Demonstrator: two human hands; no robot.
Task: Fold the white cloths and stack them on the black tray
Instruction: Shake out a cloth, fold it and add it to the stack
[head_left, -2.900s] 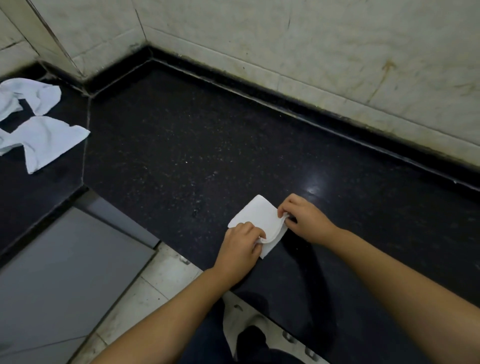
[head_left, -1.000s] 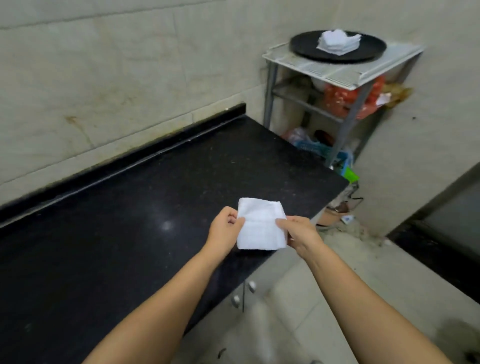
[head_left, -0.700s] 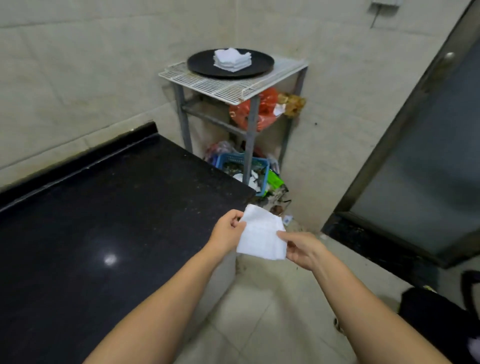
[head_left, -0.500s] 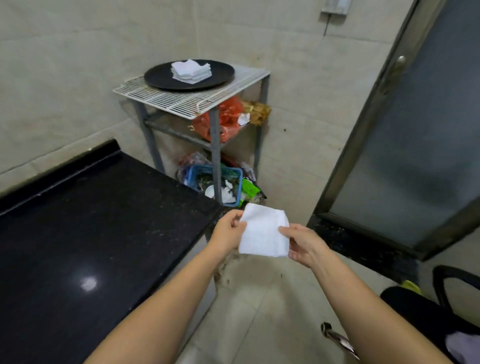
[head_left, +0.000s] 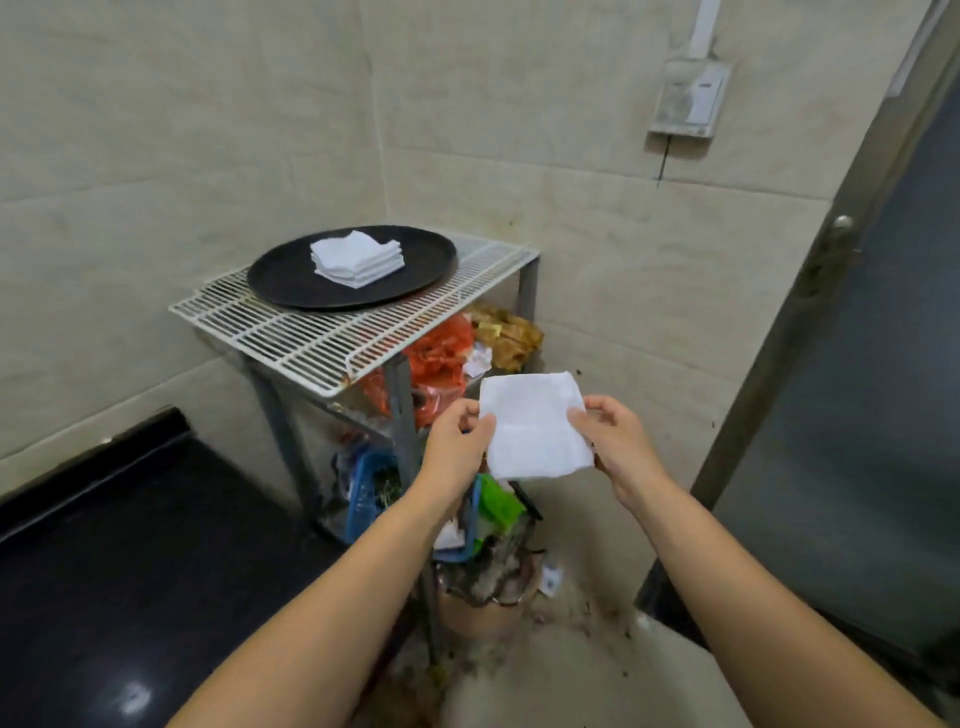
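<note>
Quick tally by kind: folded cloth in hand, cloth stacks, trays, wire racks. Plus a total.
Folded white cloth, held between left hand and right hand: 1
Stack of folded cloths on the tray (layers too fine to count): 1
Black tray: 1
White wire rack: 1
Total: 4

I see a soft, rather dim indoor light with a greenish tint. On the black counter (head_left: 130, 571) there is one small white glare spot near its front edge. Shadows are weak. Lines of the door frame (head_left: 810, 291), far right of the counter, bend from the wide lens. Clutter under the wire rack (head_left: 332, 338) looks slightly blurred.
</note>
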